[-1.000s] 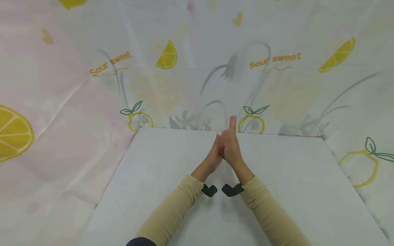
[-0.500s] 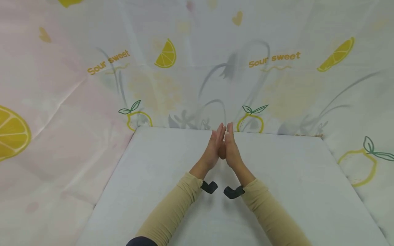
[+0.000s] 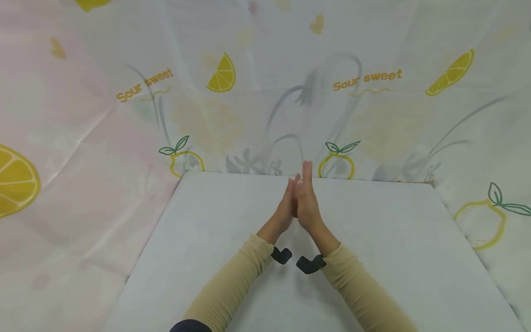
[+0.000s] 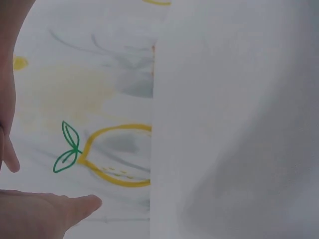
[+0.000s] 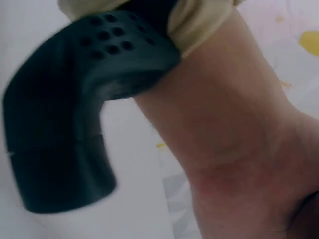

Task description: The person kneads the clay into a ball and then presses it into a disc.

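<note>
In the head view my two hands stand upright with palms facing over the far half of the white table. My left hand [image 3: 284,210] leans in from the left, fingers straight. My right hand [image 3: 308,203] meets it from the right, its fingers extended and reaching higher than the left ones. Between the palms sits a small brown rounded lump [image 3: 295,211], mostly hidden; its kind does not show. Fingers [image 4: 75,206] reach in at the lower left of the left wrist view. The right wrist view takes in the bare left wrist [image 5: 214,119] close up.
A white table [image 3: 207,221] spreads beneath the arms. A hanging cloth with lemon prints [image 3: 249,115] closes off its back and sides. Black curved camera mounts [image 3: 311,264] jut inward from both cuffs, near each other.
The right hand, turned with curled-looking fingers at first, straightens. Half a second ago more of the brown lump showed between the palms. The right hand slides forward against the left, which draws back slightly.
</note>
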Available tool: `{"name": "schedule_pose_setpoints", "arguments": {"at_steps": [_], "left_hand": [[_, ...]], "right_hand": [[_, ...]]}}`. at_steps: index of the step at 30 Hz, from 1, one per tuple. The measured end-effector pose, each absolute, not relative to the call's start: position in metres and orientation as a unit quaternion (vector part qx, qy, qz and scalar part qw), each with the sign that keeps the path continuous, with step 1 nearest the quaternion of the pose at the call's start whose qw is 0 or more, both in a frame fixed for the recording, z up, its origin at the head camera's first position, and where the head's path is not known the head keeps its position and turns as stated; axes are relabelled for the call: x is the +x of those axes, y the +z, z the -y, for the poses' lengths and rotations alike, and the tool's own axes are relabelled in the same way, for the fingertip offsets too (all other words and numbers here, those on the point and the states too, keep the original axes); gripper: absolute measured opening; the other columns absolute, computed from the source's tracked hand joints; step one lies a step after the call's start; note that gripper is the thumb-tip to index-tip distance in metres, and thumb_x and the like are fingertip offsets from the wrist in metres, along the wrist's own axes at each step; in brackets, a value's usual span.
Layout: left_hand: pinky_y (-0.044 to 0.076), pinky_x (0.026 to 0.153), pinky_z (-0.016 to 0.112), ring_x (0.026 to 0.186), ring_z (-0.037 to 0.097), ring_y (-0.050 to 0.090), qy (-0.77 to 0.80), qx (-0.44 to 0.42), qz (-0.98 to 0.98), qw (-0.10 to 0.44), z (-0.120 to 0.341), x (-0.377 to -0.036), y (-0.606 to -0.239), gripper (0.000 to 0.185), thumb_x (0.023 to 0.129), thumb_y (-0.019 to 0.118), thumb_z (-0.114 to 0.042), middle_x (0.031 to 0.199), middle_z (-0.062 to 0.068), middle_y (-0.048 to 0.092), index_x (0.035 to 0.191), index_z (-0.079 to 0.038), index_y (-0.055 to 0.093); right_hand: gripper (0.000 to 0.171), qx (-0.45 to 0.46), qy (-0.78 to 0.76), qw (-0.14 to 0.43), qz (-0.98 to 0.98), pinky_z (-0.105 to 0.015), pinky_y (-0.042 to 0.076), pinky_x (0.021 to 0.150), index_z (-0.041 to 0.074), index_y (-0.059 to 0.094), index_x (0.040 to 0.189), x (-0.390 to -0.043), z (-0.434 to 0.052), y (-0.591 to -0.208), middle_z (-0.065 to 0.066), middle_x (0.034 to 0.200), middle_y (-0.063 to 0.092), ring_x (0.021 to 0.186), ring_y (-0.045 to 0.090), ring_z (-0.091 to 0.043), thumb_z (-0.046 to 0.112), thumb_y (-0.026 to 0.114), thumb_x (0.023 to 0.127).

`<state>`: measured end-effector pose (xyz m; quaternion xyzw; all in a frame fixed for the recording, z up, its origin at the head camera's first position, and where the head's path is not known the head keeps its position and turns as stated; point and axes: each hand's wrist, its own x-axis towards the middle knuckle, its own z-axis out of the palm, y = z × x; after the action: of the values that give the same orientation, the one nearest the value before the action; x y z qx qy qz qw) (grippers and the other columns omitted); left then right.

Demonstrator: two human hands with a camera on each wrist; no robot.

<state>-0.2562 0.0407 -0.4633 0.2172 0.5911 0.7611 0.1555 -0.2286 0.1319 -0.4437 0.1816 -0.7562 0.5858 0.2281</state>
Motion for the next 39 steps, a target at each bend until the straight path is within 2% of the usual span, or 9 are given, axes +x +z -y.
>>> {"name": "schedule_pose_setpoints", "arguments": {"at_steps": [4,7,10,13,18,23,28,33,39], "left_hand": [[0.005,0.125,0.045,0.156,0.021,0.000,0.768,0.244,-0.565,0.175,-0.043,-0.255,-0.463,0.086,0.103,0.011,-0.067,0.171,0.008,0.000,0.163,-0.006,0.000],[0.003,0.125,0.044,0.156,0.020,-0.001,0.764,0.269,-0.557,0.186,-0.043,-0.253,-0.462,0.083,0.104,0.008,-0.064,0.171,0.007,-0.001,0.163,-0.007,-0.002],[0.000,0.125,0.048,0.156,0.019,-0.003,0.758,0.286,-0.553,0.194,-0.041,-0.252,-0.458,0.091,0.100,0.010,-0.073,0.171,0.006,0.000,0.164,-0.010,-0.005],[-0.003,0.123,0.055,0.156,0.019,-0.004,0.761,0.292,-0.545,0.197,-0.039,-0.251,-0.455,0.108,0.089,0.018,-0.088,0.171,0.005,-0.001,0.164,-0.014,-0.005],[-0.003,0.122,0.058,0.157,0.019,-0.002,0.770,0.285,-0.543,0.178,-0.036,-0.252,-0.449,0.114,0.084,0.021,-0.093,0.171,0.005,0.002,0.165,-0.017,-0.003],[0.001,0.124,0.052,0.157,0.018,0.003,0.773,0.261,-0.557,0.154,-0.035,-0.255,-0.448,0.111,0.086,0.020,-0.092,0.171,0.002,0.003,0.165,-0.018,-0.002],[0.004,0.124,0.052,0.157,0.020,0.003,0.766,0.232,-0.583,0.140,-0.033,-0.257,-0.452,0.098,0.092,0.017,-0.085,0.171,0.000,0.003,0.165,-0.022,0.001],[0.007,0.124,0.052,0.156,0.024,0.006,0.762,0.216,-0.592,0.145,-0.034,-0.257,-0.462,0.088,0.098,0.014,-0.077,0.171,0.004,0.005,0.165,-0.021,0.004],[0.006,0.124,0.049,0.156,0.021,0.004,0.774,0.211,-0.573,0.164,-0.039,-0.255,-0.467,0.096,0.096,0.017,-0.080,0.171,0.004,0.006,0.165,-0.014,0.004]], "right_hand": [[0.087,0.180,0.573,0.252,0.759,-0.039,0.007,0.125,-0.001,-0.002,0.161,-0.237,-0.138,-0.440,-0.015,0.170,0.005,0.156,0.004,-0.025,0.063,0.021,0.106],[0.089,0.165,0.578,0.252,0.759,-0.039,0.009,0.125,0.000,-0.002,0.161,-0.244,-0.146,-0.440,-0.016,0.170,0.006,0.156,0.005,-0.026,0.065,0.021,0.105],[0.074,0.143,0.588,0.232,0.761,-0.039,0.008,0.125,0.001,-0.002,0.162,-0.250,-0.153,-0.442,-0.016,0.170,0.005,0.156,0.004,-0.025,0.049,0.023,0.111],[0.062,0.126,0.598,0.199,0.766,-0.042,0.006,0.125,0.000,-0.003,0.161,-0.252,-0.158,-0.445,-0.016,0.170,0.003,0.156,0.003,-0.026,0.029,0.022,0.112],[0.060,0.113,0.631,0.140,0.755,-0.048,0.003,0.125,-0.001,-0.006,0.161,-0.247,-0.157,-0.449,-0.018,0.169,-0.002,0.156,0.000,-0.030,0.017,0.020,0.110],[0.061,0.145,0.615,0.143,0.761,-0.049,0.004,0.125,-0.001,-0.007,0.161,-0.235,-0.145,-0.453,-0.018,0.169,0.000,0.156,0.001,-0.030,0.026,0.019,0.113],[0.068,0.176,0.601,0.162,0.763,-0.048,0.003,0.125,0.007,-0.009,0.162,-0.227,-0.134,-0.457,-0.008,0.171,-0.001,0.156,0.000,-0.021,0.043,0.020,0.112],[0.070,0.183,0.596,0.193,0.758,-0.044,0.003,0.125,0.009,-0.007,0.163,-0.224,-0.128,-0.451,-0.001,0.171,0.001,0.156,0.002,-0.016,0.046,0.023,0.110],[0.077,0.191,0.599,0.231,0.742,-0.038,0.006,0.125,0.004,-0.004,0.162,-0.229,-0.129,-0.437,-0.008,0.171,0.004,0.156,0.004,-0.019,0.053,0.024,0.109]]}}
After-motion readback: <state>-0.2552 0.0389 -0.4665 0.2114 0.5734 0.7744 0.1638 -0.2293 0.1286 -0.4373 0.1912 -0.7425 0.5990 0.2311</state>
